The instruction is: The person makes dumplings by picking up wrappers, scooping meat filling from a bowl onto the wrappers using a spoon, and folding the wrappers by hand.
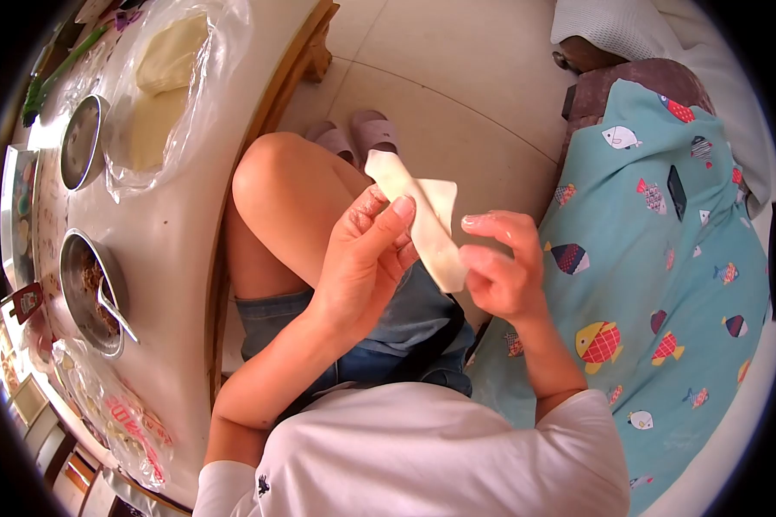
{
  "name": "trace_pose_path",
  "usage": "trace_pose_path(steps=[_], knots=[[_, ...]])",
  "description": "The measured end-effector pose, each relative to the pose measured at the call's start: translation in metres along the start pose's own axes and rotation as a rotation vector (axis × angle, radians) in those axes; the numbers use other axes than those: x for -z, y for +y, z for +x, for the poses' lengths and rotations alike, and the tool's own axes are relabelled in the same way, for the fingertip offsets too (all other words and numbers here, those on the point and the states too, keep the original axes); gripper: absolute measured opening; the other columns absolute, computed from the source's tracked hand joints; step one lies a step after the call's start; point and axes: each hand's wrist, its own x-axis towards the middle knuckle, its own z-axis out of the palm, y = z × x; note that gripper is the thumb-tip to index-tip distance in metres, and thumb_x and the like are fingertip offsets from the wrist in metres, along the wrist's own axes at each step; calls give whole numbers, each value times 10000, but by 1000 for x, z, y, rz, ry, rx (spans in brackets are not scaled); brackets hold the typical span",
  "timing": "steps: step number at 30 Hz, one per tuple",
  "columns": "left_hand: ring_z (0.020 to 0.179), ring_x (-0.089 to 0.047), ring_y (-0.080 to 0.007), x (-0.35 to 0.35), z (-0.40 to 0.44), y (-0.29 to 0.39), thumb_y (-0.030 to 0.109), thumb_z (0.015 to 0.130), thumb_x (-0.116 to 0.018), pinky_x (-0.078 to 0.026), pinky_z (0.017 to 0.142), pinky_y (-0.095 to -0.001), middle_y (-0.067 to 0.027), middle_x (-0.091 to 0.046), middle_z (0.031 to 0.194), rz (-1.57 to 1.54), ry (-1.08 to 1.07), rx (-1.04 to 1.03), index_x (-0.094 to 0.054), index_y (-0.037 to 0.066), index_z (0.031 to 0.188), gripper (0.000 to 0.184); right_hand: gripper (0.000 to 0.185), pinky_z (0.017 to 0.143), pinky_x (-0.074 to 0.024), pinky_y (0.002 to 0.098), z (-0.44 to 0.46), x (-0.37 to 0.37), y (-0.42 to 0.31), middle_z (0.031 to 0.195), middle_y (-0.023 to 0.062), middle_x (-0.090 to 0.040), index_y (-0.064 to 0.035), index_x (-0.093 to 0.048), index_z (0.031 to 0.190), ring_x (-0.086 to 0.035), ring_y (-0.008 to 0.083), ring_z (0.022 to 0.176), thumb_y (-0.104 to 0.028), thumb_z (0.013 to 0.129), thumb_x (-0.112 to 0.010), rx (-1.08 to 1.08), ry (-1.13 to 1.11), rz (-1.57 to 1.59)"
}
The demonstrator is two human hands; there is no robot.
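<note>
some brown filling (pixel 88 272) is left in the steel bowl (pixel 116 274) with a spoon (pixel 112 303). past this bowl, more dough sheets (pixel 171 59) are left in a clear bag (pixel 225 52). right of the bowl, one thin wrapper (pixel 435 243) is pinched by the left hand (pixel 372 241), seemingly part folded, one flap sticking out. by its end, the right hand (pixel 507 269) is half curled; whether it is gripped there cannot be told.

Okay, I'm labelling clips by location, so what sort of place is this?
Probably a home, perhaps a living room: there are slippers on the tiled floor, a fish-patterned cover over the seat, and a bowl with a spoon on the table.
</note>
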Motion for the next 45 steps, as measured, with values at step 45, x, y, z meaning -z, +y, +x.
trace_pose_path(steps=[45], knots=[[1105,-516,-248,138,-258,101,60,842,-552,-424,950,-363,-183,-520,1178,-333,397,-975,-446,-23,1192,375,401,970,-299,422,231,-217,-207,1191,74,-521,-140,-646,993,-426,275,1113,-460,758,-591,775,-456,343]])
